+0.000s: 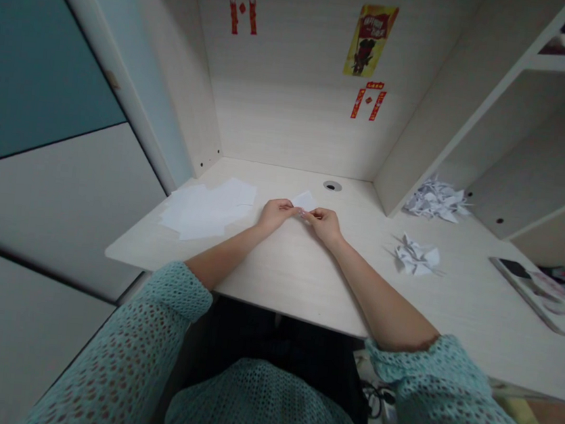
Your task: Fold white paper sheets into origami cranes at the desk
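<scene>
A small white piece of paper (306,200) lies folded on the pale wooden desk (287,272), just beyond my fingers. My left hand (275,213) pinches its left edge, fingers closed together. Pressed on the right edge of the same paper is my right hand (325,223), its fingers also closed in a pinch. Both hands rest on the desk, close to each other. Teal knitted sleeves are pushed up my forearms.
Several loose white sheets (206,210) lie spread at the desk's left. A folded paper figure (416,257) sits to the right, and a pile of them (436,200) in the shelf nook. A book with a phone on it (537,290) lies far right. A cable hole (332,185) is behind.
</scene>
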`<action>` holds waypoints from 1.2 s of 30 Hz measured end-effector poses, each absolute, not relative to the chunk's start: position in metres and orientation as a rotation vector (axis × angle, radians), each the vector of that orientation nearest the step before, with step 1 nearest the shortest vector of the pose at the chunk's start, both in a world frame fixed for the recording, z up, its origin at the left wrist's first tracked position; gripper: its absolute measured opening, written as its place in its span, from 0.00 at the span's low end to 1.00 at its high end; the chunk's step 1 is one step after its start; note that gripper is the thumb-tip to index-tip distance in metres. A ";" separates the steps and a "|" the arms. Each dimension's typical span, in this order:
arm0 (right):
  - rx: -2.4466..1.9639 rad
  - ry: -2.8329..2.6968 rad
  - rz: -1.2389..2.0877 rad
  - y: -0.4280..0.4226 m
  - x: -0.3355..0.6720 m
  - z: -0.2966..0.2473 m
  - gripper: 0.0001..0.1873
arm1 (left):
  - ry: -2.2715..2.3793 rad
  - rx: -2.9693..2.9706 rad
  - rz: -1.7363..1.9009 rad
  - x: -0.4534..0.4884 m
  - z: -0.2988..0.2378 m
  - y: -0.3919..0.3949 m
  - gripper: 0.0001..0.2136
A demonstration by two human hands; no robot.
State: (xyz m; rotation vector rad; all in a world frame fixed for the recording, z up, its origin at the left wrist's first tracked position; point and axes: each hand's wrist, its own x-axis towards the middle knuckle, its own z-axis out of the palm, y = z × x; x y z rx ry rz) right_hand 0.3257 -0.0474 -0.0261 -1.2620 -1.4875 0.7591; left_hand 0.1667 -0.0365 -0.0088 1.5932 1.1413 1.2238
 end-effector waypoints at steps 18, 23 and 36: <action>-1.317 -1.595 0.689 -0.042 0.332 -0.025 0.18 | 1.191 1.689 1.262 0.166 -0.003 -0.041 0.21; -1.301 -1.593 0.755 -0.044 0.329 -0.024 0.18 | 1.207 1.709 1.312 0.165 -0.006 -0.041 0.22; -1.257 -1.442 0.813 -0.051 0.320 -0.021 0.22 | 1.165 1.495 1.428 0.162 -0.008 -0.034 0.26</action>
